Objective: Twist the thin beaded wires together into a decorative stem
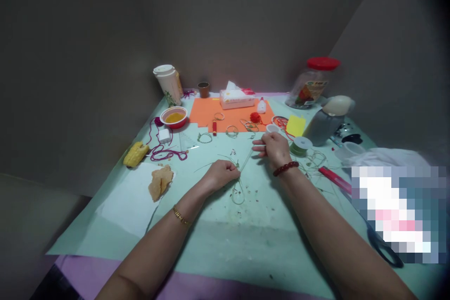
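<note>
My feed comes through dim and cool, with the pale table (211, 246) brightest across its middle and the grey walls (225, 23) sinking into shade. I can't tell where the light comes from. A soft, broad shadow dulls the table's near part, and a small glint sits on the set square (187, 141). The wide lens tips the cup (168, 86) and jar (307, 86) outward, and blackness eats the upper right corner. I find the walls smeared, the thin cord (247, 161) faint, and a mosaic patch (397, 215) hiding the lower right.
</note>
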A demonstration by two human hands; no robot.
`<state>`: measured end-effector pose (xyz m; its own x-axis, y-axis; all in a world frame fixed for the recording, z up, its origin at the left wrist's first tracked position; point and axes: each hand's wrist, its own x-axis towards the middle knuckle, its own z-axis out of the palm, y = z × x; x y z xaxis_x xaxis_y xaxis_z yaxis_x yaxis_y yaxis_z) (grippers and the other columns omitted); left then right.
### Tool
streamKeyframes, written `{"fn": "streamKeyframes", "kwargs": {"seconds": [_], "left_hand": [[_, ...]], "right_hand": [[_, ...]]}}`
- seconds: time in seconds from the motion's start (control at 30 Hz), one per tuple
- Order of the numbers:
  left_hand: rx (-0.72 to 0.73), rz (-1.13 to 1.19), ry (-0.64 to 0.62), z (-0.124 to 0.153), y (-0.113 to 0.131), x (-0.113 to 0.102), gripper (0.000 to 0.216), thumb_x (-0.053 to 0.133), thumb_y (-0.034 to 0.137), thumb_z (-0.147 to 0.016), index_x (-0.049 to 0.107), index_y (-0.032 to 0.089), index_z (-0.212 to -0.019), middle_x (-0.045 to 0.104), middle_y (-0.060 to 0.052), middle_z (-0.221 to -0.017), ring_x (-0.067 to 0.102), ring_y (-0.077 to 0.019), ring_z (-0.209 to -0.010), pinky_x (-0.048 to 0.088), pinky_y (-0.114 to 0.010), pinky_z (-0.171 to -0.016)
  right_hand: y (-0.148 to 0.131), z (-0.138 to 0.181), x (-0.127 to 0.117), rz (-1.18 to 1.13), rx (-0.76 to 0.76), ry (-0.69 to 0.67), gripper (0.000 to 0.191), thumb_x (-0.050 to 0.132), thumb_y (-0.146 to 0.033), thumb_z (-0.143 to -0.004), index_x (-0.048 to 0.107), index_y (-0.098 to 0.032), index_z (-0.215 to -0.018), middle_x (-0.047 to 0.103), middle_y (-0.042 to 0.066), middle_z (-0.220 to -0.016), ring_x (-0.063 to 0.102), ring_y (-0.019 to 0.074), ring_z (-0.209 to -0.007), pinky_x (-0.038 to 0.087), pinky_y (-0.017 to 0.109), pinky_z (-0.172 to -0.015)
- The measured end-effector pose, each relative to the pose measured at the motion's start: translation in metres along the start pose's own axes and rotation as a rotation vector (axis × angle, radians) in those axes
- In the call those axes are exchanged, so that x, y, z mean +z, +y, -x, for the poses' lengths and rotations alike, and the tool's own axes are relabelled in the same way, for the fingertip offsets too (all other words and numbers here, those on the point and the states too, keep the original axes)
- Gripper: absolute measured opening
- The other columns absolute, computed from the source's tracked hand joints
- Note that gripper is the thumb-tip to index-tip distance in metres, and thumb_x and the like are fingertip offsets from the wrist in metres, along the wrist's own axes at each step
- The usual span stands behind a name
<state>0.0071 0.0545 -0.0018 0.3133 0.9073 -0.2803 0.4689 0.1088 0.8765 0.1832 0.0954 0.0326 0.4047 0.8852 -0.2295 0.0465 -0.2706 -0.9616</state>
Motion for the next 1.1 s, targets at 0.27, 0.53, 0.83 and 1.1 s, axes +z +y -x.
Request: {"fn": "streamKeyframes", "kwargs": {"seconds": [0.27,0.53,0.83,1.1], "left_hand": [[-0.001,-0.032,-0.003,0.002,0.002,-0.001,0.02,0.057,0.035,-0.064,0.055,0.015,-0.063,0.044,0.004,-0.055,0.036,-0.0081,-0.052,0.026,-0.022,-0.049],[0.037,-0.074,0.048,0.004,0.003,0.002,0.019,0.055,0.033,-0.066,0.056,0.015,-0.061,0.046,0.004,-0.054,0.039,-0.0089,-0.054,0.028,-0.022,-0.051],[0.027,-0.044,0.083,0.004,0.0,0.005,0.019,0.055,0.033,-0.065,0.052,0.016,-0.057,0.043,0.004,-0.05,0.036,-0.0084,-0.05,0.025,-0.023,-0.05],[0.011,-0.023,0.083,0.005,0.003,0.004,0.018,0.056,0.03,-0.064,0.05,0.016,-0.055,0.042,0.004,-0.05,0.035,-0.0078,-0.049,0.024,-0.023,-0.049]], "right_hand": [[0.007,-0.015,-0.013,0.342,-0.228,0.147,0.013,0.04,-0.023,-0.086,0.051,-0.018,-0.082,0.067,0.003,-0.075,0.058,0.0086,-0.043,0.04,0.018,-0.039],[-0.011,0.017,-0.007,0.995,-0.545,0.071,0.024,0.047,-0.034,-0.085,0.064,-0.017,-0.081,0.069,0.011,-0.088,0.061,0.0207,-0.08,0.037,0.027,-0.063],[-0.022,0.009,0.039,1.248,-0.329,-0.722,0.02,0.06,-0.031,-0.068,0.071,-0.013,-0.069,0.066,0.008,-0.067,0.055,0.0158,-0.062,0.032,0.025,-0.054],[-0.021,0.01,0.043,1.046,-0.353,-0.727,0.008,0.059,-0.013,-0.06,0.06,-0.017,-0.054,0.057,-0.001,-0.055,0.052,0.0115,-0.059,0.033,0.021,-0.051]]}}
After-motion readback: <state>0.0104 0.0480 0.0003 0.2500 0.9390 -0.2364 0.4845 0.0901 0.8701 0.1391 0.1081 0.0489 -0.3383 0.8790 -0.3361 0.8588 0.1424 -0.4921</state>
